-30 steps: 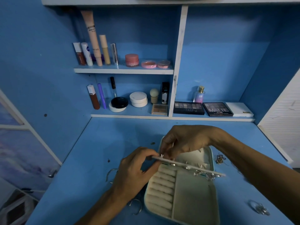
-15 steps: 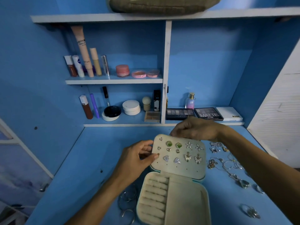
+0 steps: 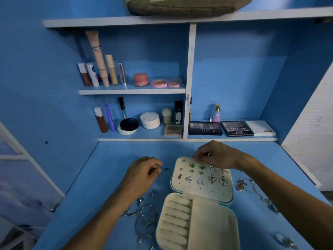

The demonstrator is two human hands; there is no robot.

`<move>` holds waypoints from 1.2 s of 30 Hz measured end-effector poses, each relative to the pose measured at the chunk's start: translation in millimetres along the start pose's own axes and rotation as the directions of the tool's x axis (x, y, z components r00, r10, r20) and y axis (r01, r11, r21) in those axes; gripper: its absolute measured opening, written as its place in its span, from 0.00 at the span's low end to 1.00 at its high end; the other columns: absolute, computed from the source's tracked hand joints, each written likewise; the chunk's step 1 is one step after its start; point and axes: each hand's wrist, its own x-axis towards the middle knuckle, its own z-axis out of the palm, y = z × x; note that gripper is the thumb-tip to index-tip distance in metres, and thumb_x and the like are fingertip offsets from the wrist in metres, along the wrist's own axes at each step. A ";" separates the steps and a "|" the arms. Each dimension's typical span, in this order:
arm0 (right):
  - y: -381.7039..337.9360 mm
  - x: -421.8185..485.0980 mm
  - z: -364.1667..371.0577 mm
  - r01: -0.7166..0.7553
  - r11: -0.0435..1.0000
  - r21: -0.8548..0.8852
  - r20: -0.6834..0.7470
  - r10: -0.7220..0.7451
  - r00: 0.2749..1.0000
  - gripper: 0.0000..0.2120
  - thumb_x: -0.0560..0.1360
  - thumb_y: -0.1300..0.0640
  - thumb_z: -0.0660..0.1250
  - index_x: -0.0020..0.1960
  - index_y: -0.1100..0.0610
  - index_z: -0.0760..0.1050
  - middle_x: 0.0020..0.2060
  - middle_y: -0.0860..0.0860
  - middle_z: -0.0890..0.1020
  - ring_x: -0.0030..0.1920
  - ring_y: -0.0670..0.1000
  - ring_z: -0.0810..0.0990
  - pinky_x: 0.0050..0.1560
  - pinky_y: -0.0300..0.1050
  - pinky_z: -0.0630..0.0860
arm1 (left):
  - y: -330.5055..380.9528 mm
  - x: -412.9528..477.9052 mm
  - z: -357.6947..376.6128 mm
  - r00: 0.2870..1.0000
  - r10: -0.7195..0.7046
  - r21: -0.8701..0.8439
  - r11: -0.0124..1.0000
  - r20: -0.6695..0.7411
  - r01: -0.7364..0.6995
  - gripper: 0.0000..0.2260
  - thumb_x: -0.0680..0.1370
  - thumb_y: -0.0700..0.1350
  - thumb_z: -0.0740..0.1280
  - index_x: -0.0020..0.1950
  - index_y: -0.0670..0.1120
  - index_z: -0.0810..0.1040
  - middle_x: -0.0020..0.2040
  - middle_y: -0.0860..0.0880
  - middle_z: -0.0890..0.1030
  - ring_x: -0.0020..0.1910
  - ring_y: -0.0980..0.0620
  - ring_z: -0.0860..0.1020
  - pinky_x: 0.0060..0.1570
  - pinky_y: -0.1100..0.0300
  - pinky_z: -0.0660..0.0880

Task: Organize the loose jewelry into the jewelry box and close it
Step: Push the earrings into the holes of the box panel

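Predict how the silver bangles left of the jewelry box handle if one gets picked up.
Bangles look like thin metal hoops: probably stiff and light. They overlap, so lifting one may drag its neighbours. Lying flat, they likely won't roll unless stood on edge.

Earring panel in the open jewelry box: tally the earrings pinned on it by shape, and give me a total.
On the earring panel:
Green stone studs: 2
Star earrings: 2
Triangle earrings: 2
Butterfly earrings: 2
Small studs: 5
Total: 13
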 end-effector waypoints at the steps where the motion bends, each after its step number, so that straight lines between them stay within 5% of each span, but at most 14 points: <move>1: 0.8 0.7 1.1 0.006 1.000 -0.012 -0.009 -0.006 1.000 0.09 0.81 0.54 0.65 0.57 0.50 0.83 0.49 0.39 0.83 0.47 0.38 0.80 0.41 0.27 0.73 | 1.9 0.6 1.5 0.999 0.021 0.007 1.000 0.025 -0.021 0.07 0.78 0.43 0.71 0.56 0.49 0.84 0.48 0.57 0.80 0.47 0.61 0.81 0.53 0.61 0.78; 5: 3.2 1.6 3.0 0.016 1.000 -0.015 -0.021 -0.016 1.000 0.09 0.81 0.54 0.65 0.58 0.49 0.83 0.52 0.41 0.84 0.48 0.38 0.80 0.44 0.29 0.74 | 3.6 4.4 6.9 0.997 0.067 0.008 0.998 0.044 -0.068 0.09 0.79 0.44 0.71 0.58 0.50 0.83 0.50 0.54 0.81 0.49 0.59 0.81 0.54 0.58 0.78; 12: 2.2 0.0 1.5 0.008 1.000 0.012 0.001 -0.008 1.000 0.08 0.81 0.54 0.66 0.56 0.47 0.83 0.51 0.40 0.84 0.48 0.39 0.81 0.45 0.31 0.75 | -0.5 14.4 9.3 0.994 0.057 0.052 0.997 0.091 -0.062 0.07 0.79 0.48 0.71 0.56 0.51 0.85 0.47 0.58 0.76 0.46 0.59 0.77 0.46 0.70 0.68; 18: 1.1 -1.6 1.6 0.005 1.000 0.022 -0.006 -0.005 1.000 0.10 0.81 0.53 0.66 0.58 0.50 0.83 0.51 0.42 0.84 0.48 0.39 0.81 0.45 0.31 0.75 | -2.2 10.6 12.4 0.999 0.048 -0.040 0.998 -0.014 -0.048 0.03 0.78 0.43 0.71 0.47 0.51 0.83 0.44 0.58 0.81 0.43 0.60 0.80 0.45 0.62 0.77; 24: 0.3 -2.2 1.5 0.001 1.000 0.010 0.015 -0.001 1.000 0.10 0.82 0.53 0.65 0.59 0.48 0.82 0.53 0.41 0.83 0.49 0.41 0.81 0.49 0.34 0.75 | -3.5 14.2 11.1 0.996 0.044 -0.052 0.998 0.074 -0.040 0.07 0.77 0.46 0.74 0.55 0.51 0.85 0.48 0.58 0.78 0.42 0.64 0.77 0.46 0.74 0.70; 29: 0.0 -2.0 3.3 0.006 1.000 0.002 0.000 -0.006 1.000 0.09 0.81 0.53 0.65 0.58 0.48 0.83 0.51 0.40 0.83 0.49 0.40 0.80 0.49 0.33 0.73 | -0.4 13.1 14.0 0.999 0.048 -0.043 0.998 0.024 -0.046 0.03 0.76 0.44 0.73 0.47 0.52 0.85 0.43 0.58 0.80 0.43 0.60 0.79 0.45 0.63 0.75; 36: -1.4 -2.9 3.2 -0.007 1.000 0.014 0.001 0.007 1.000 0.10 0.82 0.53 0.65 0.59 0.49 0.82 0.54 0.42 0.83 0.50 0.41 0.80 0.50 0.35 0.75 | 9.0 6.8 7.6 0.978 -0.209 -0.489 0.852 0.013 0.188 0.04 0.78 0.38 0.70 0.47 0.45 0.77 0.43 0.49 0.86 0.43 0.51 0.84 0.47 0.59 0.80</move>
